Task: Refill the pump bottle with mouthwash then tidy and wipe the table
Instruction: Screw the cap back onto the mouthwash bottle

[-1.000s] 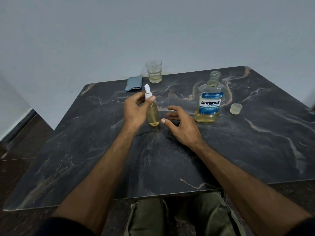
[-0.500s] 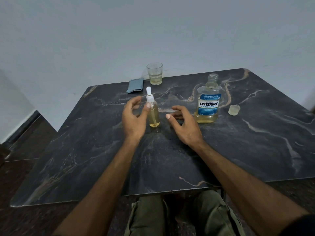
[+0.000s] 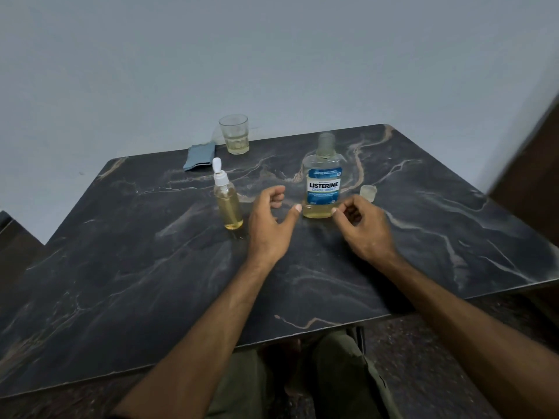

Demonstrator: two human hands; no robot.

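Observation:
A small clear pump bottle (image 3: 227, 204) with a white pump top stands upright on the dark marble table (image 3: 121, 267), filled with yellowish liquid. My left hand (image 3: 270, 225) hovers just right of it, fingers loosely curled, holding nothing. The mouthwash bottle (image 3: 323, 182), uncapped and with a blue label, stands further right with a low level of liquid. My right hand (image 3: 363, 228) is at its lower right, fingers curled, empty. The bottle's clear cap (image 3: 368, 193) lies just beyond my right hand.
A drinking glass (image 3: 234, 134) with a little yellowish liquid stands at the table's far edge by the wall. A folded blue-grey cloth (image 3: 199, 157) lies left of it. My knees show under the near edge.
My left hand let go of the pump bottle and moved right of it. My right hand shifted right to the mouthwash bottle's base. The view turned to the right.

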